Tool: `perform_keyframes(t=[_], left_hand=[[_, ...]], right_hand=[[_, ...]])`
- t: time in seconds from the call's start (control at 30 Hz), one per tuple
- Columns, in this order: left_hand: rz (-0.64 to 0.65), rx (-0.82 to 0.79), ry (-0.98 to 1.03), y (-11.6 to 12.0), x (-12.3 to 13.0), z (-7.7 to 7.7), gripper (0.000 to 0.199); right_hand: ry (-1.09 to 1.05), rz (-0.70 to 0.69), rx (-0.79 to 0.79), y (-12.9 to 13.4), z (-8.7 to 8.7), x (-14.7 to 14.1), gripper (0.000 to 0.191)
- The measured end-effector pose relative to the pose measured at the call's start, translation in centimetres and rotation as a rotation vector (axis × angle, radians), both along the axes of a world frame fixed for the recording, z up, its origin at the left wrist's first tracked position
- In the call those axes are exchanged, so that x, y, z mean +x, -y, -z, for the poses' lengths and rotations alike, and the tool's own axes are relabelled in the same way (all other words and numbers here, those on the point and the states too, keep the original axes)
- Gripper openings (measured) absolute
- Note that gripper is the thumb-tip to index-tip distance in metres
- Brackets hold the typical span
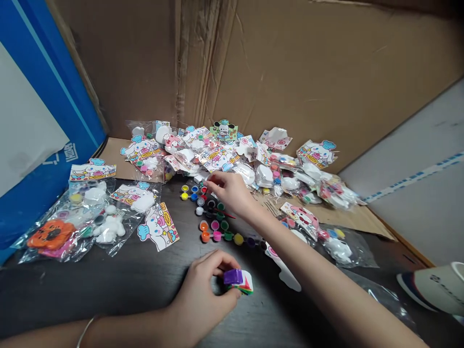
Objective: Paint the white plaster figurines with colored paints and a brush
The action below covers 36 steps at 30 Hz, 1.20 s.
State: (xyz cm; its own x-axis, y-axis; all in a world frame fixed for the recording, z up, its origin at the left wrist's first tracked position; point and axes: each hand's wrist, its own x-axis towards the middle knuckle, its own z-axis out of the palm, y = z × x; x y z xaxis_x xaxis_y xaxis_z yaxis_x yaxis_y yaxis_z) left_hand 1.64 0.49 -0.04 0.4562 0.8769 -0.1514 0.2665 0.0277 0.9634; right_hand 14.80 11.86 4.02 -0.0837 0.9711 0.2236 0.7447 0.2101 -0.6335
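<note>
My left hand (pixel 208 290) grips a small painted figure (pixel 237 280) low in the middle of the view. The figure shows purple on top, a white side with red, and green and yellow along its lower edge. Farther forward, my right hand (pixel 230 191) hangs over the back of the paint pots, thumb and forefinger pinched together. Whatever is between those fingertips is too small to make out. Below it are open paint pots, among them yellow (pixel 184 196), white (pixel 199 211) and orange (pixel 205 236). A thin red paintbrush (pixel 224 213) lies across the dark pots.
Bagged white figures with paints (pixel 217 157) are heaped along the cardboard wall (pixel 308 72). More bags (pixel 108 227) lie at left, one holding an orange figure (pixel 51 235). A printed card (pixel 158 227) rests on the dark table (pixel 145 280). At right, a paper cup (pixel 431 290) lies tilted.
</note>
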Motion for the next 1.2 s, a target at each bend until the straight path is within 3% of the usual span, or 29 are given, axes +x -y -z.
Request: perform_keyframes(t=[0.3,0.53,0.67,0.73,0.93,1.07,1.2], left_hand=[[0.018,0.012,-0.003,0.0,-0.1,0.1,0.025],[0.014,0.026,0.001,0.0,-0.1,0.3,0.024],[0.013,0.014,0.004,-0.1,-0.2,0.1,0.023],[0.011,0.013,0.042,-0.1,-0.2,0.0,0.021],[-0.004,-0.034,0.144,-0.3,0.0,-0.4,0.019],[0.038,-0.060,0.179,-0.2,0.1,-0.6,0.019],[0.069,-0.054,0.200,-0.1,0.1,-0.6,0.017]], right_hand=[[0.144,-0.025,-0.014,-0.3,0.8,-0.4,0.017],[-0.004,0.004,0.019,0.0,0.3,0.1,0.018],[-0.213,0.046,0.039,3.2,-1.2,1.7,0.020],[-0.467,0.069,0.038,6.2,-1.6,2.5,0.020],[-0.877,0.119,-0.121,14.0,0.2,3.5,0.028],[-0.924,0.079,-0.225,14.9,1.7,3.5,0.029],[-0.965,0.021,-0.317,14.4,2.0,3.7,0.031]])
